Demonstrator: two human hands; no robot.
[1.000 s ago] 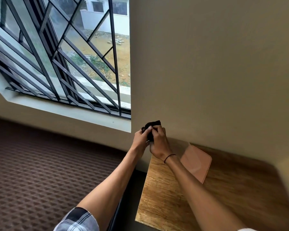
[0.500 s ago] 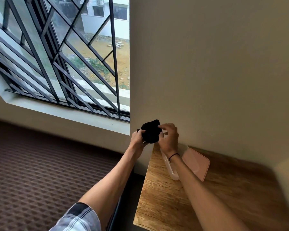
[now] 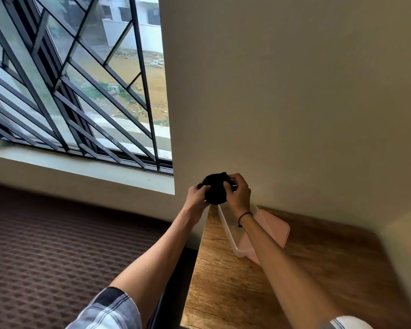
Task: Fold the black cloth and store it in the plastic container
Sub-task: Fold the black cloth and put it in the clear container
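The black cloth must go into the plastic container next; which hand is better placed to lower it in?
Probably the right hand: its forearm already lies above the plastic container, while the left hand holds the black cloth beyond the table's edge.

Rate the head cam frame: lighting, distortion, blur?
Head view: daylight from the window at left, the wall evenly lit, no glare; wide-angle bending tilts the window bars and table edge; the black cloth reads as a featureless dark blob between left hand and right hand; frame corners soft.
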